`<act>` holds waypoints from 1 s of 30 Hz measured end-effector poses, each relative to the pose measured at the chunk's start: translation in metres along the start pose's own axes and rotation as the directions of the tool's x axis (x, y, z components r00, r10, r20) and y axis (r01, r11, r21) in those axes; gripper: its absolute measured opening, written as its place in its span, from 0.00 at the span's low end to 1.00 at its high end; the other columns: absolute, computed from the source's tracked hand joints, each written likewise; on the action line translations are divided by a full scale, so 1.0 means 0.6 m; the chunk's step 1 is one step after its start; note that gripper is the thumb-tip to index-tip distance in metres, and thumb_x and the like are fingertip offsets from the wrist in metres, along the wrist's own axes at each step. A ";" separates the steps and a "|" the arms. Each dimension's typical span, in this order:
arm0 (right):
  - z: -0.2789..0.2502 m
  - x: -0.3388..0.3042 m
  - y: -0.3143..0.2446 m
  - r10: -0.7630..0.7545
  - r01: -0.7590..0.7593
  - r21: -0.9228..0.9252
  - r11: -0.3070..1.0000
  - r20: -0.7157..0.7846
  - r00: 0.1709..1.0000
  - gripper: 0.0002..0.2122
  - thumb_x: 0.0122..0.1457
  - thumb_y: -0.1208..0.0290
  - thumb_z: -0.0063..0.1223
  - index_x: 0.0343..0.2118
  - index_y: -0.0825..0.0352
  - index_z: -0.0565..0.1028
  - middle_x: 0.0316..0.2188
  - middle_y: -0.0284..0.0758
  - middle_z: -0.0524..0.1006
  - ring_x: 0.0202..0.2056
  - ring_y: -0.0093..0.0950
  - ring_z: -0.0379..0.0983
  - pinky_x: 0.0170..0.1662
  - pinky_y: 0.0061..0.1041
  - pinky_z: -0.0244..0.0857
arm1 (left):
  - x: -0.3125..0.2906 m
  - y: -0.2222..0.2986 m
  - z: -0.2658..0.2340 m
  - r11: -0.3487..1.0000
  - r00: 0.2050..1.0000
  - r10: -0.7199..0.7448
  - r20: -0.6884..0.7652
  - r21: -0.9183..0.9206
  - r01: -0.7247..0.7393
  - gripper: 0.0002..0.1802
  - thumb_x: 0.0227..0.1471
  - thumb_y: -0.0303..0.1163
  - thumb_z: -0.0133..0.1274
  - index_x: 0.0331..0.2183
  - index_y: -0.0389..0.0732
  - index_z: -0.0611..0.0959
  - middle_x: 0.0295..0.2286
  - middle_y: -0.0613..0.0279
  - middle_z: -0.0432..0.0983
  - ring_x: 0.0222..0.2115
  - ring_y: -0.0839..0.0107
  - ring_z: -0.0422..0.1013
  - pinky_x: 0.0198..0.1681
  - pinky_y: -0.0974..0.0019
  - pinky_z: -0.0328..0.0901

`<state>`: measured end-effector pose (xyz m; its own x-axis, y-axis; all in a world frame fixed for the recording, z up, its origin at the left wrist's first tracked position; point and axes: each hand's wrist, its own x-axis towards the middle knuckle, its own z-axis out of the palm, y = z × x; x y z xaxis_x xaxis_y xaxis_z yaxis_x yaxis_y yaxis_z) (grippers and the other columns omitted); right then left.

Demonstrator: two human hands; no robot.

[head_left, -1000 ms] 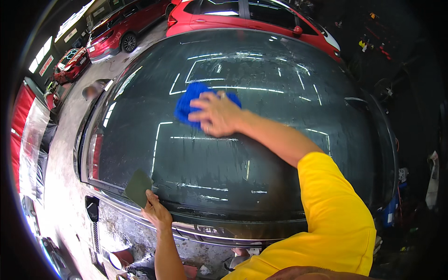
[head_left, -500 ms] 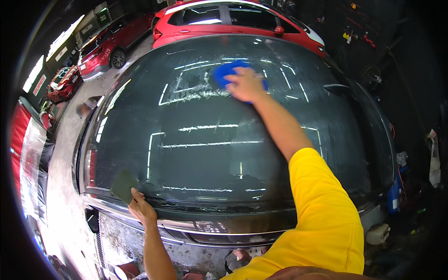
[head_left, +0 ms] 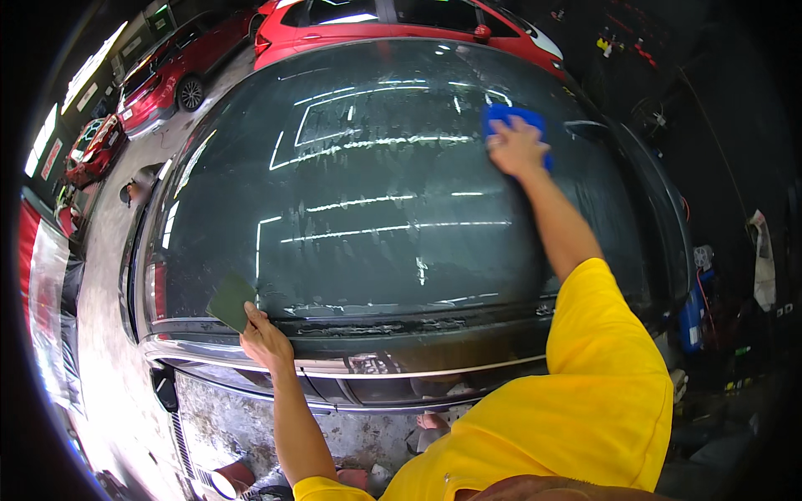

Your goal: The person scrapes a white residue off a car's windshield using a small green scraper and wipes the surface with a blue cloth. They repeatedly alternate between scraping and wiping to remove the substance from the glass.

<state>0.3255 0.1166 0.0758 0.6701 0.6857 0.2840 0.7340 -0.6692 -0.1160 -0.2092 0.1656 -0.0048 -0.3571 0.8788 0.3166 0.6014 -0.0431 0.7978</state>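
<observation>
A dark car's rear window [head_left: 376, 192] fills the middle of the view, wet and streaked with reflections. My right hand [head_left: 516, 146] is stretched to its upper right part, pressing a blue cloth [head_left: 506, 115] flat on the glass. My left hand [head_left: 264, 338] rests at the window's lower left corner and holds a small dark green flat card [head_left: 231, 301] against the glass. Both arms wear yellow sleeves.
A red car [head_left: 401, 21] stands just beyond the dark car, and more red cars [head_left: 167, 75] line the floor at upper left. Wet grey floor [head_left: 109, 275] runs along the left. Cables, a blue container [head_left: 693, 317] and a hanging cloth [head_left: 762, 259] crowd the dark right side.
My right hand has swept the blue cloth from the window's middle up and across to its upper right. My left hand has stayed at the lower left corner with the card.
</observation>
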 end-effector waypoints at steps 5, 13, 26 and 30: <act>-0.016 -0.210 -0.243 -0.659 0.675 0.115 0.728 -0.152 0.737 0.20 0.58 0.55 0.48 0.53 0.49 0.75 0.59 0.38 0.66 0.59 0.46 0.61 0.51 0.61 0.62 | 0.012 -0.013 -0.014 0.997 1.000 0.027 0.004 0.069 -0.027 0.34 0.67 0.54 0.43 0.26 0.31 0.81 0.21 0.51 0.75 0.24 0.54 0.70 0.32 0.50 0.62; -0.030 -0.470 -0.270 -0.768 0.840 0.399 0.367 -0.380 0.516 0.18 0.55 0.60 0.59 0.50 0.51 0.79 0.60 0.37 0.67 0.62 0.43 0.60 0.56 0.57 0.60 | 0.019 -0.031 -0.002 0.989 0.994 0.110 0.002 0.100 -0.110 0.33 0.68 0.53 0.41 0.36 0.29 0.83 0.29 0.41 0.80 0.33 0.44 0.74 0.38 0.45 0.63; -0.024 -0.314 0.360 0.358 -0.346 0.097 0.933 -0.157 0.920 0.22 0.65 0.48 0.46 0.60 0.46 0.74 0.68 0.37 0.61 0.69 0.42 0.52 0.64 0.63 0.49 | -0.002 -0.016 -0.003 0.992 0.998 0.044 0.041 0.113 -0.048 0.36 0.68 0.56 0.37 0.38 0.30 0.85 0.32 0.44 0.82 0.36 0.45 0.76 0.41 0.46 0.64; -0.064 -0.402 0.422 0.673 -0.670 0.075 0.738 -0.032 0.739 0.28 0.65 0.42 0.42 0.64 0.50 0.69 0.70 0.37 0.56 0.70 0.46 0.48 0.64 0.65 0.47 | 0.007 -0.021 -0.015 0.982 0.997 0.020 0.070 0.186 -0.033 0.36 0.67 0.57 0.37 0.40 0.32 0.85 0.35 0.42 0.82 0.38 0.40 0.74 0.43 0.43 0.64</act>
<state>0.3456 -0.2292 0.0143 0.9857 0.0468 0.1617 0.1012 -0.9323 -0.3473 -0.2247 0.1655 -0.0092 -0.2938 0.9089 0.2960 0.7354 0.0172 0.6774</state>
